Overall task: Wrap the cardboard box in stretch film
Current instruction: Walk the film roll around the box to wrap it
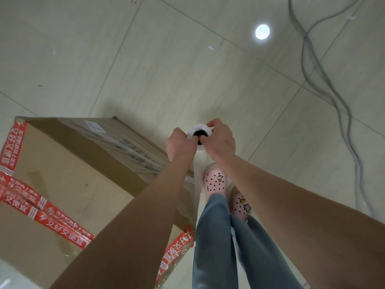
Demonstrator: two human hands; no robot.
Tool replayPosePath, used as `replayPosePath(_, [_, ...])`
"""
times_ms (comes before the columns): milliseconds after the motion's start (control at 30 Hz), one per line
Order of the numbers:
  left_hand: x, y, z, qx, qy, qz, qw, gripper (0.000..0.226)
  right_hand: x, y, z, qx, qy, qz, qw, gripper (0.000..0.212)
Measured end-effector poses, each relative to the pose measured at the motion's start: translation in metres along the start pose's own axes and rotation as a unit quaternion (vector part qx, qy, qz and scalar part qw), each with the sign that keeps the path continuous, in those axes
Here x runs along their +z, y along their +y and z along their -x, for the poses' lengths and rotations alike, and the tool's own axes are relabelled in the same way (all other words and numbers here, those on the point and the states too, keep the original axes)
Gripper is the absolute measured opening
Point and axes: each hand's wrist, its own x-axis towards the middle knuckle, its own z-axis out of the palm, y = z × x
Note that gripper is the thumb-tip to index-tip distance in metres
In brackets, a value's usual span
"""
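A large cardboard box (68, 174) with red printed tape stands on the floor at the lower left; clear film lies over its right side. Just right of the box's far corner a roll of stretch film (200, 130) stands upright, seen end-on with its dark core showing. My left hand (179, 143) grips the roll's top from the left. My right hand (220, 138) grips it from the right, fingers curled over the rim. The lower part of the roll is hidden behind my hands and arms.
My feet in pink clogs (215, 181) stand right beside the box on the pale tiled floor (145, 59). Grey cables (325, 84) run across the floor at the right. A bright light reflection (262, 31) shows at the top.
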Motion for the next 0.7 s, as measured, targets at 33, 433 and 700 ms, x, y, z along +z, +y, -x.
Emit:
replayPosePath(33, [-0.003, -0.002, -0.001, -0.007, 0.0, 0.0, 1.0, 0.023, 0.001, -0.004, -0.004, 0.004, -0.01, -0.003, 1.0, 0.03])
replayPosePath(433, [-0.025, 0.016, -0.023, 0.237, -0.022, -0.289, 0.927, 0.022, 0.012, -0.021, -0.007, -0.005, -0.012, 0.018, 1.0, 0.014])
replayPosePath(700, [-0.038, 0.024, -0.041, 0.119, -0.037, -0.213, 0.969, 0.016, 0.004, -0.042, -0.023, -0.06, -0.062, 0.08, 0.993, 0.026])
